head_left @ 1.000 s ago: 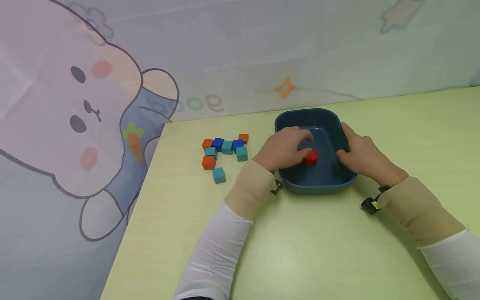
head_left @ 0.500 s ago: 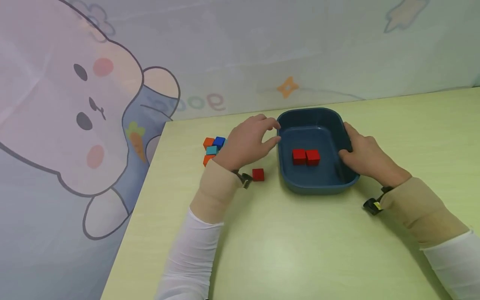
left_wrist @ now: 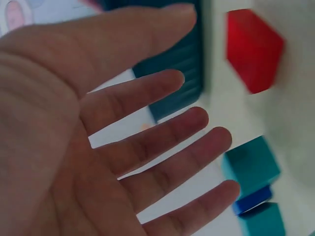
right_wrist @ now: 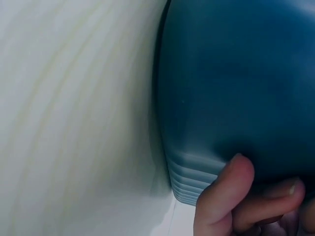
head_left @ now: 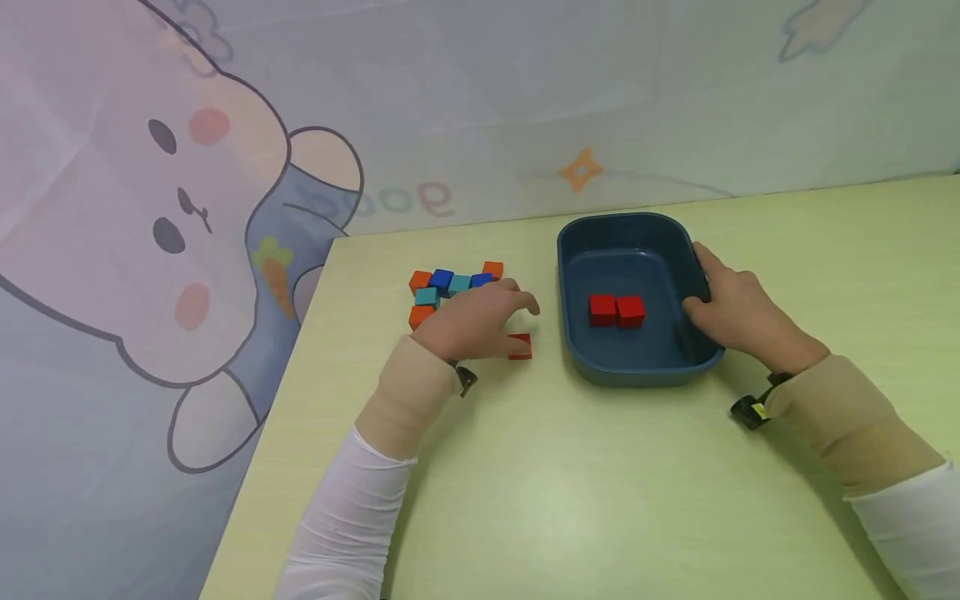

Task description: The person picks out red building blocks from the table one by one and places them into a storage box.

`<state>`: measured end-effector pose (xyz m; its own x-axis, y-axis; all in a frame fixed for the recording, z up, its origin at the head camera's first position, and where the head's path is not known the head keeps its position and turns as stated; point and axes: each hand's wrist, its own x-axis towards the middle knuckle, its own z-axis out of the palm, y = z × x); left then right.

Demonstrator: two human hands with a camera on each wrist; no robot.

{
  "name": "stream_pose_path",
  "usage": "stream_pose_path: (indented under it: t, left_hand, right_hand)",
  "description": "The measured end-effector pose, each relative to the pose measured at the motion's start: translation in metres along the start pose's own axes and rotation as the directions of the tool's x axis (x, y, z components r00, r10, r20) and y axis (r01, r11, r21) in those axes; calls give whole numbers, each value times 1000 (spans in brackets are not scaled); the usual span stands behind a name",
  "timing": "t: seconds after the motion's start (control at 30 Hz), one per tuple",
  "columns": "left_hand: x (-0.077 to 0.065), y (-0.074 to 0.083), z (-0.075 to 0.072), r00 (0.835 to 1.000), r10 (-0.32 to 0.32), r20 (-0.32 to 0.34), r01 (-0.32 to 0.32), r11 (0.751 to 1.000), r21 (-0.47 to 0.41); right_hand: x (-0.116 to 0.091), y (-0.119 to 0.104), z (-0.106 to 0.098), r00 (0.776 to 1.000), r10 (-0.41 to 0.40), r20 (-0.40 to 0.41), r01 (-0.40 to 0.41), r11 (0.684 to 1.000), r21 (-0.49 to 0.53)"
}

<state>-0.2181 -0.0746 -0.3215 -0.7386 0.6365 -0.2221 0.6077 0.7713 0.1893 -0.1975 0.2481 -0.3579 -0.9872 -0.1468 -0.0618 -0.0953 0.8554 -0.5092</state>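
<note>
My left hand (head_left: 480, 321) reaches over the table, its fingers spread and holding nothing in the left wrist view. Its thumb overlaps a red cube (head_left: 522, 354) lying left of the dark blue plastic bin (head_left: 637, 377). That same red cube (left_wrist: 254, 51) shows beyond the fingertips in the left wrist view. Inside the bin sit two more red cubes, one (head_left: 602, 310) close beside the other (head_left: 631, 312). My right hand (head_left: 738, 312) grips the bin's right side, thumb over the rim and fingers along the outer wall.
Behind and left of my left hand lie several small cubes: orange (head_left: 421, 317), blue (head_left: 441, 280) and teal (head_left: 427, 297). My hand partly hides this group. A printed cloth (head_left: 480, 108) hangs along the table's back edge.
My left hand came out of the bin and moved left toward the red cube on the table. Two red cubes now show in the bin. My right hand keeps its grip.
</note>
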Motion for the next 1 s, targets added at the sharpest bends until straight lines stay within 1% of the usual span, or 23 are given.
stream_pose_path:
  t: [0.07,0.13,0.23,0.37,0.7,1.0]
  left_hand:
    - [2,0,6,999,-10,39,9,1000,18]
    - [3,-1,12,998,-19,56,17,999,39]
    - [5,-4,19,998,-28,54,25,998,51]
    - [5,-7,23,999,-28,34,27,998,52]
    - [4,-9,24,999,-10,30,9,999,54]
    - [2,-8,21,999,-21,44,19,999,36]
  right_hand:
    - [0,-1,0,1000,-3,-3,3,1000,5]
    - [0,-2,1,1000,-8,-9,9,1000,9]
    - [1,-2,2,1000,-17,-10,17,1000,12]
    - [3,-3,4,1000,-23,-8,23,1000,11]
    - [5,-5,5,1000,-26,-9,26,1000,10]
    - [6,-4,5,1000,-25,-4,25,1000,10]
